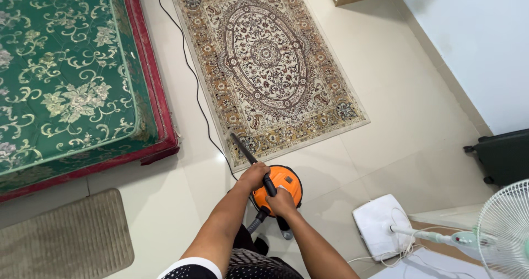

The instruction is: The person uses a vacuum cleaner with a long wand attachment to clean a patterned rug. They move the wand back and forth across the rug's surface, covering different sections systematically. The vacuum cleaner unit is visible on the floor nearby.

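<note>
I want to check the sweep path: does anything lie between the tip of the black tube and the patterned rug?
Nothing visible does. The left hand and right hand grip the black vacuum tube, whose tip already meets the near edge of the beige patterned rug. The thin black cable runs beside the rug's left edge.

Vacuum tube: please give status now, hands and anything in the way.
Both hands, left and right, grip the black vacuum tube. Nozzle end at patterned rug edge. Orange canister below hands. Black cord beside rug.
</note>
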